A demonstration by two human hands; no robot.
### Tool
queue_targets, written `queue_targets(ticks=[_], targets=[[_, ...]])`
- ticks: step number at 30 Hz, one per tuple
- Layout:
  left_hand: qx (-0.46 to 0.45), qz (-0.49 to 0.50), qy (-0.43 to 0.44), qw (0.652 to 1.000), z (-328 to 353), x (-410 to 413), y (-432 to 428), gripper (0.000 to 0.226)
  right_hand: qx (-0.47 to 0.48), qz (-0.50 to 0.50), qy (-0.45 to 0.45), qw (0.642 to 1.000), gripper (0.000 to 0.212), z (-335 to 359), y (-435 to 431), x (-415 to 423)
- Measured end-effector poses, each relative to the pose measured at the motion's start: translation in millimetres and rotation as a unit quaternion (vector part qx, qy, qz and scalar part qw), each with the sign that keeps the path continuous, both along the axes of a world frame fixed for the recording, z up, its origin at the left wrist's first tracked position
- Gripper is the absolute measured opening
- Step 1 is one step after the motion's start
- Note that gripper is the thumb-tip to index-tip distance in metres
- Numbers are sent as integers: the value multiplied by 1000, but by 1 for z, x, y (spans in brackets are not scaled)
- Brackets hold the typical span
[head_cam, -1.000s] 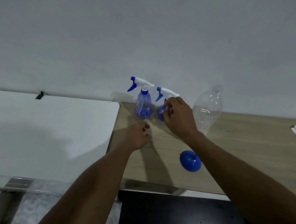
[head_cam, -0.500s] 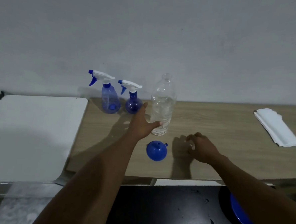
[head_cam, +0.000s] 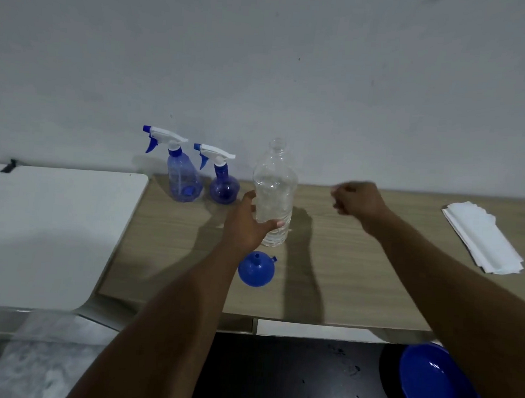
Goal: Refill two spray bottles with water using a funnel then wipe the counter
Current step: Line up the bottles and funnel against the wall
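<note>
**Desk:** White board [head_cam: 47,231] at far left, then what do you have on the wooden counter [head_cam: 357,281]?

**Caption:** Two blue spray bottles stand upright near the wall, triggers pointing left: the tall sprayer [head_cam: 181,170] first, the round sprayer [head_cam: 222,181] just beside it on the right. Both still wear their white heads.

**Desk:** And your hands?

**Caption:** Your left hand [head_cam: 247,225] wraps the lower half of the clear bottle [head_cam: 273,196], thumb across its front, fingers behind. The bottle stands upright on the counter, uncapped, just right of the round sprayer. Nearer you, the blue funnel [head_cam: 256,269] sits mouth-down, spout up, close to your left wrist but apart from the bottle.

**Desk:** The right?

**Caption:** Your right hand [head_cam: 358,201] hovers above the counter right of the bottle, fingers curled loosely; it is blurred, and you cannot tell whether it holds anything.

**Desk:** Far right?

**Caption:** White folded cloths [head_cam: 483,237] lie near the counter's right end. A blue bowl [head_cam: 437,388] sits below the counter edge, under your right forearm.
</note>
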State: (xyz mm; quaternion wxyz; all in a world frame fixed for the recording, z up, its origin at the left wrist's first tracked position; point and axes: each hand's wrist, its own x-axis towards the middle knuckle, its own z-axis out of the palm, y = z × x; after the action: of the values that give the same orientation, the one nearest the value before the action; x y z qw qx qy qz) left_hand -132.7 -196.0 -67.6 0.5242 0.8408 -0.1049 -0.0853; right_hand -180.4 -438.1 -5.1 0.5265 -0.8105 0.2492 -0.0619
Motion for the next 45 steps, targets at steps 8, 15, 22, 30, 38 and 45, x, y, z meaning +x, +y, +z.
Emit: queue_targets(ticks=[8, 15, 22, 30, 38, 45], targets=[[17, -6, 16, 1000, -1, -9, -20, 97, -155, 203, -139, 957, 17, 133, 51, 24], [35, -12, 33, 999, -1, -9, -22, 101, -415, 274, -141, 856, 31, 131, 69, 15], [41, -32, 17, 999, -2, -11, -21, 94, -592, 137, -74, 790, 72, 124, 84, 23], [44, -56, 29, 997, -1, -6, -19, 94, -573, 230, -117, 778, 48, 115, 73, 27], [64, -80, 29, 994, 0, -3, -19, 99, -627, 64, -80, 772, 66, 96, 86, 30], [74, -85, 23, 993, -3, 1, -16, 98, -583, 179, -154, 778, 49, 88, 78, 25]])
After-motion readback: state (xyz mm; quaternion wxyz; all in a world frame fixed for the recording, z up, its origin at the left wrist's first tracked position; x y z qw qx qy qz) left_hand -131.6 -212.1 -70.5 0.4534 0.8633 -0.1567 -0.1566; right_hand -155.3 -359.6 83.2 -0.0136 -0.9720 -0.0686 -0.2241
